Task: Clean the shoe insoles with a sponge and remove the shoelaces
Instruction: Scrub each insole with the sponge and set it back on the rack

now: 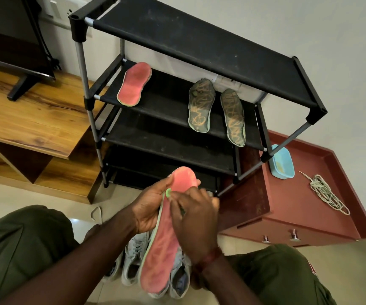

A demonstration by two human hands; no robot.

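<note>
My left hand [149, 208] grips a pink insole [162, 249] by its left edge, thumb near its top end. My right hand [194, 219] lies over the insole's upper right part with curled fingers; a dark bit shows under them, and I cannot tell what it is. A second pink insole [134, 83] lies on the black shoe rack [199, 49]. Two dark patterned insoles [201, 105] [232, 116] lie on the same shelf. Grey shoes [133, 260] stand on the floor below my hands. A bundle of pale shoelaces [326, 192] lies on the red cabinet [298, 208].
A light blue tub [281, 161] sits on the red cabinet beside the rack's leg. A wooden TV unit [34, 119] with a screen stand is at left. My knees in dark green trousers frame the bottom. A loose lace loop [96, 213] lies on the tiled floor.
</note>
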